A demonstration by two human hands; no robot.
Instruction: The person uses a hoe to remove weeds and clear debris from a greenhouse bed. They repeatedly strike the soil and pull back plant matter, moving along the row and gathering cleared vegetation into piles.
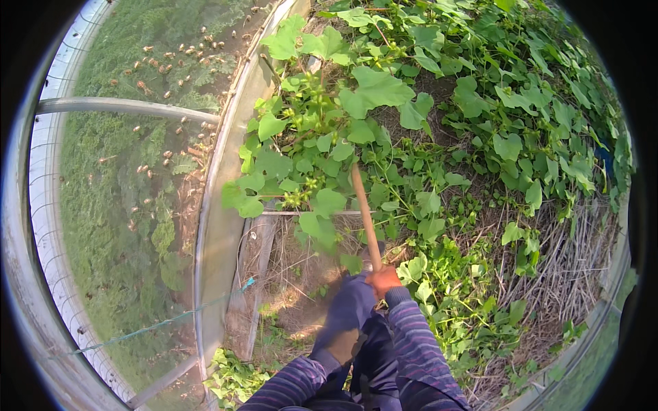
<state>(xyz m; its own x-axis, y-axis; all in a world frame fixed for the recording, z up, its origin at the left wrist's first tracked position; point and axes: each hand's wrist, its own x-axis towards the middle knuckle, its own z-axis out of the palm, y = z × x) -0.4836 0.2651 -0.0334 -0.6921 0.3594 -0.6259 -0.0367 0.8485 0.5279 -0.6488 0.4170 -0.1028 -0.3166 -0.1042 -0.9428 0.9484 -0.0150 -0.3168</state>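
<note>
A wooden tool handle (366,221) slants up from my right hand (383,281), which is closed around it in what looks like an orange-red glove. The handle's far end disappears under broad green leaves (374,92), so the tool's head is hidden. My left hand (344,345) is lower and nearer my body, in front of my dark trousers; it is blurred, and whether it grips the handle cannot be made out. Leafy weeds with spiky green burrs (303,192) stand around the handle's far part.
Transparent plastic sheeting (221,205) on a curved frame rises at the left, with a metal tube (128,105) and a teal string (164,321). Weathered boards (262,267) lie along its base. Dry stalks (560,251) cover ground at the right, and vines spread across the upper right.
</note>
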